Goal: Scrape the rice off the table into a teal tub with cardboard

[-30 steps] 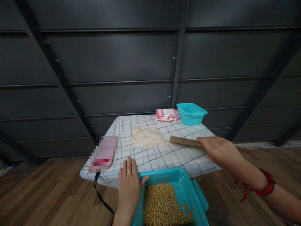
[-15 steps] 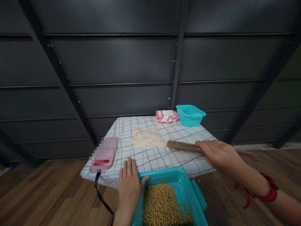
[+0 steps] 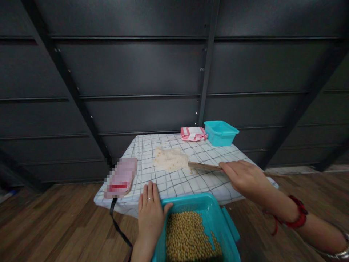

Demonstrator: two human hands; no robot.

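So the wooden stick (image 3: 205,166) had slid left: a second earlier its tip sat off to the right of the floury pile (image 3: 171,159), and now it was right up at the pile's right edge. Looked like touching, but that bit was too small to swear to. The right hand (image 3: 247,178), well right of the pile, had its grip closed around the stick's other end. Left hand (image 3: 151,214) hadn't really budged: grip loose, fingers straight, thumb over the rim of the teal tub (image 3: 206,205), on the pile's near side. Pile lay on the cloth-covered counter (image 3: 212,186).
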